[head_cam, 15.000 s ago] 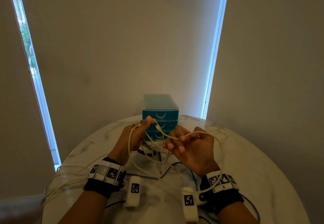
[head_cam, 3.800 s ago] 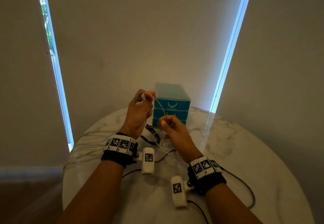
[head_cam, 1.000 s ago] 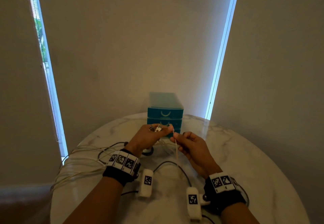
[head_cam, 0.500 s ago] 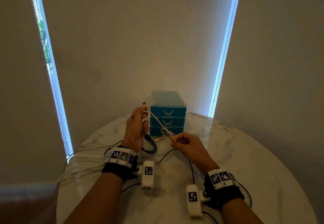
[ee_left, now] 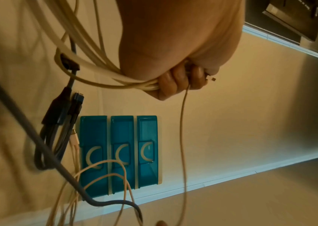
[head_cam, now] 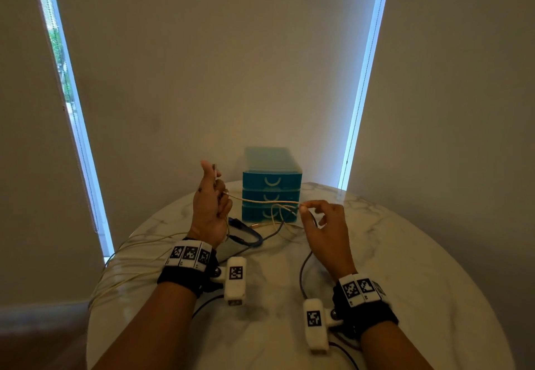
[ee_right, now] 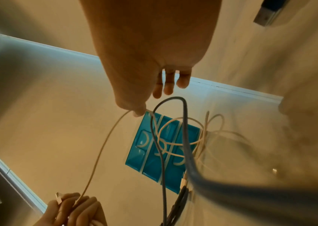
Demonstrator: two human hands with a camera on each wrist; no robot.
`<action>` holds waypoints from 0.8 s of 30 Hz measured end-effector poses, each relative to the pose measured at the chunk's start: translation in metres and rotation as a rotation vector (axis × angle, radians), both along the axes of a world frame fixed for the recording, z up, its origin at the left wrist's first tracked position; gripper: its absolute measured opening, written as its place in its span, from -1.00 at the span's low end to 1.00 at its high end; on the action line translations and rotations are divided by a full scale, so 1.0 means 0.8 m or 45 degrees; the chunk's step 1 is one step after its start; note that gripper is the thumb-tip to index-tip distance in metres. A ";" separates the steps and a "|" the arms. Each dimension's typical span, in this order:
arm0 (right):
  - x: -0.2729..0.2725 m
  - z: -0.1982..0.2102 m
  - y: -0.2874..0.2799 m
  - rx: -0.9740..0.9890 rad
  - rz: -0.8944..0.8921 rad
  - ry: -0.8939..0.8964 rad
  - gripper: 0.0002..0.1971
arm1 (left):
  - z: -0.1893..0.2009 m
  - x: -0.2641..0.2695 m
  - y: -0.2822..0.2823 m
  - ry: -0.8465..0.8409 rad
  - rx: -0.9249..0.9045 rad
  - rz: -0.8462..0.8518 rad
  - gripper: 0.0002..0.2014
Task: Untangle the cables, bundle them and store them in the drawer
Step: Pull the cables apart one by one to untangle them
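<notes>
A thin white cable runs taut between my two hands in front of the teal drawer unit. My left hand is raised at the left, fingers curled round coiled white strands, with the cable's plug sticking up past the thumb. My right hand pinches the same cable between thumb and forefinger, its other fingers spread. Beyond the pinch, loose white loops hang down to the table. A dark cable bundle lies on the table between the hands. All three drawers are closed.
The round marble table bears more white cable strands that trail over its left edge. A dark cord runs toward my right wrist. Walls with two bright window slits stand close behind the drawer unit.
My hands have drawn apart: the right moved rightward and the left stayed raised, so the white cable now runs almost level between them instead of slanting down.
</notes>
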State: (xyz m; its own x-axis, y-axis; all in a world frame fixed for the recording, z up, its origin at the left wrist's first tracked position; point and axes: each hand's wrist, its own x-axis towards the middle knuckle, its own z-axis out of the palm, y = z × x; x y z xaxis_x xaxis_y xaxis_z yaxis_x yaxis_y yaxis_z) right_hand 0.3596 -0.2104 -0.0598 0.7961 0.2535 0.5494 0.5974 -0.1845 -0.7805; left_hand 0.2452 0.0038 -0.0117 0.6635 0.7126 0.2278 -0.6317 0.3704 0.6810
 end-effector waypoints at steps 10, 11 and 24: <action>-0.004 -0.002 -0.008 -0.124 0.528 0.238 -0.66 | 0.002 -0.003 -0.006 0.189 0.029 0.185 -0.50; -0.004 -0.004 -0.008 -0.210 0.548 0.294 -0.56 | 0.001 -0.003 -0.005 0.172 0.016 0.168 -0.52; 0.027 -0.011 -0.027 -0.232 0.054 0.225 -0.41 | 0.007 -0.008 0.007 0.107 -0.017 -0.355 -0.44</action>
